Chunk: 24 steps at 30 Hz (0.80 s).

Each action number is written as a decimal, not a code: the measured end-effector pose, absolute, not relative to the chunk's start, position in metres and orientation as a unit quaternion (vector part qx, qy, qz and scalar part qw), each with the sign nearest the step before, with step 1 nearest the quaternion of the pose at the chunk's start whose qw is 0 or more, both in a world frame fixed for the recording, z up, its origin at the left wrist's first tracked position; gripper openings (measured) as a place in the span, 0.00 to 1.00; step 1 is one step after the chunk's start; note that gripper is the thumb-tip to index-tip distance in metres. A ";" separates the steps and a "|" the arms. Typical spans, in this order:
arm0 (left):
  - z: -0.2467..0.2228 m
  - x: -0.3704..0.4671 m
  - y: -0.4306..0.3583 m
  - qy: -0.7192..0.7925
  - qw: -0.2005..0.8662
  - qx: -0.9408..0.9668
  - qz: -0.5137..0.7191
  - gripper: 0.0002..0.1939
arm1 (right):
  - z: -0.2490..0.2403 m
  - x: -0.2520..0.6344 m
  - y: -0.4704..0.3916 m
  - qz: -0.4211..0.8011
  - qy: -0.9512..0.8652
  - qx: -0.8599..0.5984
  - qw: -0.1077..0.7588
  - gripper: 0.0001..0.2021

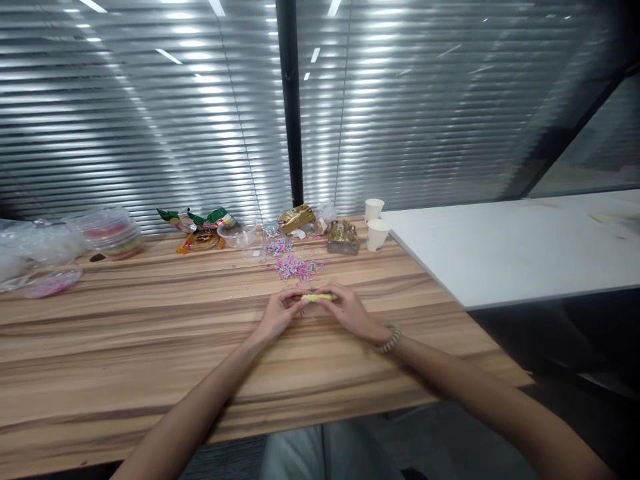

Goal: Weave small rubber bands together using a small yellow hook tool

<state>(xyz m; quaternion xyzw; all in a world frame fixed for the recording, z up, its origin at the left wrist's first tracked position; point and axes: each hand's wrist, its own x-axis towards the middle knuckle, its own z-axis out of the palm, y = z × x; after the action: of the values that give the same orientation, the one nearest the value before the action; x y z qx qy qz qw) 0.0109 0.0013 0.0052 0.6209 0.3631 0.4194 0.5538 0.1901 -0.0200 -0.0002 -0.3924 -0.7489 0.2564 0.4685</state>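
A small yellow stick-like piece (317,297) lies crosswise between my two hands, just above the wooden table. My left hand (284,310) pinches its left end between thumb and fingers. On the other end, the fingers of my right hand (350,312) are closed; a beaded bracelet (389,339) circles that wrist. Exactly what the yellow piece is, I cannot make out, as the fingertips cover part of it. Right beyond the fingers spreads a loose pile of tiny pink, purple and pale blue pieces (296,268), with a few strays near my hands.
Behind the pile stand a clear tub (237,235), gold wrappers (343,238) and two white paper cups (377,235). Green and orange snack packets (200,230) lie farther left. Stacked clear containers (111,233) stand at the left. A white table (510,247) adjoins on the right.
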 end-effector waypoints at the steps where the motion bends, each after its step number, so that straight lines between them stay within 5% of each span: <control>1: 0.005 0.011 0.001 0.360 0.553 0.627 0.414 0.16 | 0.000 0.190 -0.020 0.251 -0.751 -0.390 0.470 0.08; 24: -0.003 0.009 0.001 0.410 0.491 0.688 0.342 0.12 | -0.003 0.192 -0.020 0.103 -0.793 -0.330 0.502 0.04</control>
<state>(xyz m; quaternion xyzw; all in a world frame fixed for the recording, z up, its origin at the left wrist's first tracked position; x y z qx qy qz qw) 0.0086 0.0009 -0.0025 0.6881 0.4103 0.3417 0.4913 0.1917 -0.0199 -0.0032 -0.3302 -0.7928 0.1034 0.5018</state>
